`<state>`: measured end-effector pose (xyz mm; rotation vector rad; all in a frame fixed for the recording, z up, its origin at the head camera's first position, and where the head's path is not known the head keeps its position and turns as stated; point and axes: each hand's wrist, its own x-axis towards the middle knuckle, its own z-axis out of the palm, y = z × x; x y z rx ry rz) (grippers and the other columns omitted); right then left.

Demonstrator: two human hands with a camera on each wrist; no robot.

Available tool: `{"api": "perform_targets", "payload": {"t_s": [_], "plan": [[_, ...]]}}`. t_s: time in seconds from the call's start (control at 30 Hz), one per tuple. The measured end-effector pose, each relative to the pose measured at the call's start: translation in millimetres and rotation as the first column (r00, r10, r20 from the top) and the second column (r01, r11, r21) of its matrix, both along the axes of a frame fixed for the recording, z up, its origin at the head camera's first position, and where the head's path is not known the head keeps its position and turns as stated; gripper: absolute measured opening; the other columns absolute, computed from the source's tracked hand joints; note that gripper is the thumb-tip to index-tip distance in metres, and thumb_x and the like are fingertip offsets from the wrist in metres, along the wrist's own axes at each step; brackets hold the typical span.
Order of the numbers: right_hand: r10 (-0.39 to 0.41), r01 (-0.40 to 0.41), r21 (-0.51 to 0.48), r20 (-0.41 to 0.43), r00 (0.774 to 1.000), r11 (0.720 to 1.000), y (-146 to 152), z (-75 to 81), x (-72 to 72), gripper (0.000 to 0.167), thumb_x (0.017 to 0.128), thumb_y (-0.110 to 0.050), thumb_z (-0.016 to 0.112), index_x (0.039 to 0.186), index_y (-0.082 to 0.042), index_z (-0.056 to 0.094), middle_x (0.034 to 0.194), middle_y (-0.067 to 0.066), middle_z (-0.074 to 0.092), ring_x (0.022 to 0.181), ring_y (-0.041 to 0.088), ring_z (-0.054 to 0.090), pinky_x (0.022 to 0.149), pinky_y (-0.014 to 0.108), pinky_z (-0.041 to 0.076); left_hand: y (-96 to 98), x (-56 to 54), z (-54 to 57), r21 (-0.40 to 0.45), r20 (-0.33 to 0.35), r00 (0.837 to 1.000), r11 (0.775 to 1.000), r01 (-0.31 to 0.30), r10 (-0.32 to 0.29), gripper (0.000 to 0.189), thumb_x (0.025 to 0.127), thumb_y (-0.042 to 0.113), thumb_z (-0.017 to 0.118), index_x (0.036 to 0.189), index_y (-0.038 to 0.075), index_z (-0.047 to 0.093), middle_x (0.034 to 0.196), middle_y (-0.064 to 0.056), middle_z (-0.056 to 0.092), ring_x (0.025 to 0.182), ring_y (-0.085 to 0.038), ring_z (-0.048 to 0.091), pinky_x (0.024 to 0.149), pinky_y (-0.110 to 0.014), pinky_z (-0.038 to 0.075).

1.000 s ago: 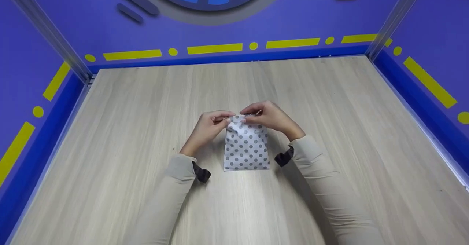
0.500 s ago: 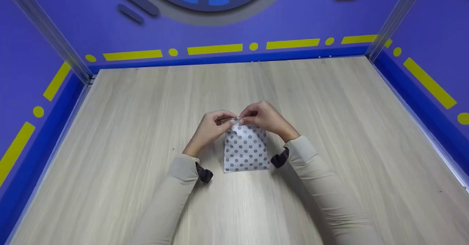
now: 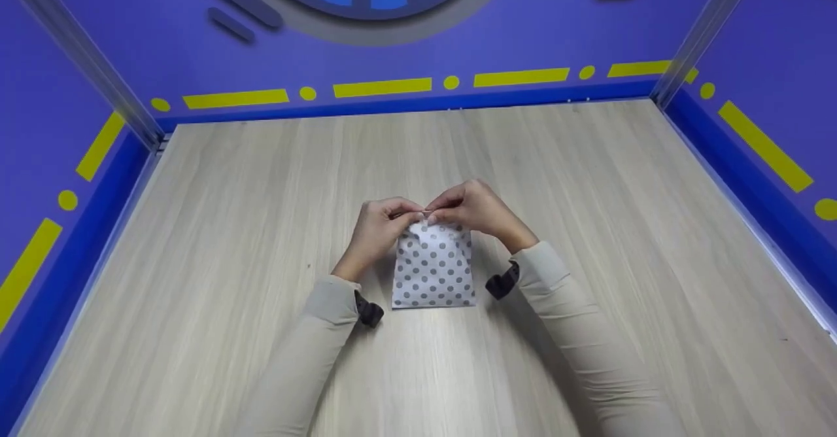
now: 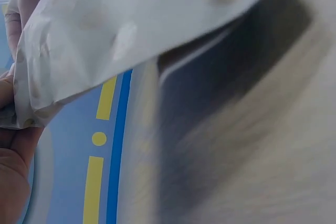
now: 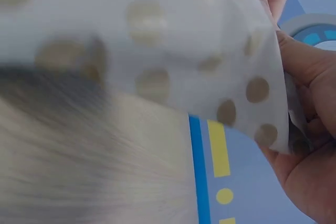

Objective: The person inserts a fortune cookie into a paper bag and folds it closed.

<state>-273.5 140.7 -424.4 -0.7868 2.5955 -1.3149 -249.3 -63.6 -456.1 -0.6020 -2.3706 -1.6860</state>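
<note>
A white paper bag with grey polka dots is held by its top edge, its lower end toward the person. My left hand pinches the left part of that top edge between thumb and fingers. On the other side my right hand pinches the edge too, and the fingertips of both hands nearly meet at the middle. In the left wrist view the bag slants above the table with a shadow beneath. The right wrist view has the dotted bag with its top folded at the right fingers. Its inside is hidden.
The wood-grain table spreads around the hands. Purple-blue panels with yellow dashes stand along its back and sides. A black wrist camera sits on the left cuff, another black camera on the right cuff.
Both hands have drawn closer together at the bag's top edge, which now shows less between the fingers. The bag's lower end has shifted slightly left.
</note>
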Motion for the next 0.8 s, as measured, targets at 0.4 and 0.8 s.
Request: {"api": "perform_targets", "payload": {"t_s": [0.4, 0.8], "plan": [[0.023, -0.023, -0.023, 0.013, 1.000, 0.999, 12.3, -2.8, 1.9, 0.016, 0.083, -0.018, 0.075, 0.095, -0.008, 0.078, 0.092, 0.008, 0.075, 0.074, 0.011, 0.067, 0.063, 0.019, 0.052, -9.1, -1.5, 1.9, -0.009, 0.112, 0.992, 0.998, 0.064, -0.062, 0.012, 0.086, 0.008, 0.069, 0.094, 0.000, 0.074, 0.091, -0.014, 0.074, 0.073, -0.011, 0.062, 0.065, -0.016, 0.048], [0.032, -0.033, -0.055, -0.011, 0.999, 0.998, 30.6, -6.2, -3.7, 0.017, 0.087, -0.016, 0.069, 0.098, -0.003, 0.076, 0.095, 0.011, 0.075, 0.084, 0.018, 0.070, 0.072, 0.018, 0.053, -25.6, -5.2, 3.5, -0.045, 0.179, 0.977, 0.991, 0.124, -0.114, 0.019, 0.091, 0.003, 0.061, 0.107, 0.002, 0.073, 0.107, -0.014, 0.072, 0.083, -0.014, 0.066, 0.072, -0.019, 0.052]]}}
